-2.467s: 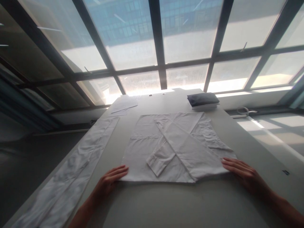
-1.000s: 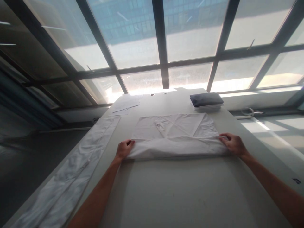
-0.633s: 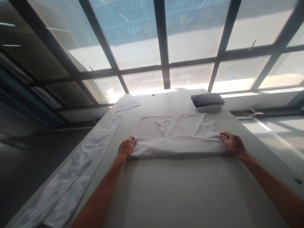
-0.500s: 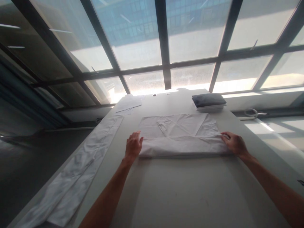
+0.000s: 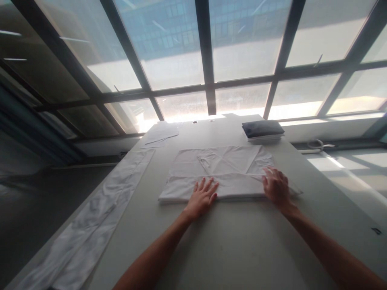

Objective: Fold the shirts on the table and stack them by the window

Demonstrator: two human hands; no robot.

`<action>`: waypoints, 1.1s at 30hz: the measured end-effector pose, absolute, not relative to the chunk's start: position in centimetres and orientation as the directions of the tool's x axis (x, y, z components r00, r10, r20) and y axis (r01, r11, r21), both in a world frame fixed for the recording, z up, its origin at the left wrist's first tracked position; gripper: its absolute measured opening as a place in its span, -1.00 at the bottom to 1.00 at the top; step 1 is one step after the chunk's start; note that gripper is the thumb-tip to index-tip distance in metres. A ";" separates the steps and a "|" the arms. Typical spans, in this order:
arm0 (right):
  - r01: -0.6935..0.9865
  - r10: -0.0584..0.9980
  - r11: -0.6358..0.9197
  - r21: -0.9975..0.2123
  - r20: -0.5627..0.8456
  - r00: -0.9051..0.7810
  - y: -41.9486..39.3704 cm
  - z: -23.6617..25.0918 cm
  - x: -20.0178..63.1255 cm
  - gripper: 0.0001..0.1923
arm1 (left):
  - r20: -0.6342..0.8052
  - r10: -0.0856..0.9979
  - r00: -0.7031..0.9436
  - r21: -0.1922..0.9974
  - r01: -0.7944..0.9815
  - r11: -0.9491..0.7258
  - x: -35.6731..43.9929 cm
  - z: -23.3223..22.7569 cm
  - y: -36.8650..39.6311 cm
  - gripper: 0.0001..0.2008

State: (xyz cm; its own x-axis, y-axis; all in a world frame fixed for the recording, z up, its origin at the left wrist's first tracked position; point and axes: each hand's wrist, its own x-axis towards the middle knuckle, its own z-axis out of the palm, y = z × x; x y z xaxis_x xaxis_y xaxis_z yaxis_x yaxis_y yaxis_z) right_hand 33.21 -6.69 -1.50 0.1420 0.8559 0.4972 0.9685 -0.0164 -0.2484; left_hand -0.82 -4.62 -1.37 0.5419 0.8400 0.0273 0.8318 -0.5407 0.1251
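Shirt [image 5: 223, 171] lies mid-table [image 5: 242, 249], near edge folded up over itself. Left hand [image 5: 202, 198] flat, fingers spread, palm down on the fold near its middle; right hand [image 5: 275, 186] flat and unclenched on the fold's right end, gripping nothing. To press well, I'd sweep from centre outward along the crease with even pressure, keeping the edges square. Long white cloth [image 5: 99, 217] at table's left, dark stack [image 5: 262, 129] far right.

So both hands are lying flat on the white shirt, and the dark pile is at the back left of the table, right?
Not quite. The head view shows the dark pile at the back right of the table. Both the left hand and right hand do lie flat on the white shirt.
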 end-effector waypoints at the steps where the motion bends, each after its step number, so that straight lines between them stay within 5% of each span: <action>1: 0.962 0.876 0.069 -0.263 0.478 0.068 -7.1 -1.4 30.6 -0.49 | 0.030 0.853 0.521 0.123 0.845 -0.520 -0.4 -1.3 -4.6 -0.48; 5: 0.902 0.933 0.302 -0.308 0.290 -0.213 -7.9 -1.7 20.7 -0.41 | 0.089 0.877 0.472 0.090 0.873 -0.479 1.5 -1.3 -4.8 -0.48; 10: 0.915 0.966 0.250 -0.317 0.141 -0.215 -7.5 -2.7 17.5 -0.38 | 0.137 0.877 0.461 0.098 0.875 -0.475 1.7 -2.0 -4.8 -0.43; 23: 0.992 0.962 -0.054 -0.117 0.261 0.083 -9.1 -5.4 32.8 -0.36 | 0.115 0.902 0.416 0.174 0.886 -0.430 1.1 -2.7 -4.4 -0.40; 33: 0.996 0.951 -0.054 -0.068 0.300 0.072 -8.9 -7.0 34.2 -0.35 | 0.090 0.996 -0.002 0.105 0.994 -0.008 -13.0 -2.5 -4.7 -0.37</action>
State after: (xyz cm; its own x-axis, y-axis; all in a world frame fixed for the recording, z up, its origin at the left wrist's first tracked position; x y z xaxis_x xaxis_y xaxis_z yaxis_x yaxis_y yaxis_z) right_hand 34.22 -8.85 -7.00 0.0720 0.9513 0.2997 0.9962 -0.0538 -0.0685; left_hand -13.05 -4.75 -2.53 -0.0020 0.9959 0.0903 0.9944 -0.0076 0.1052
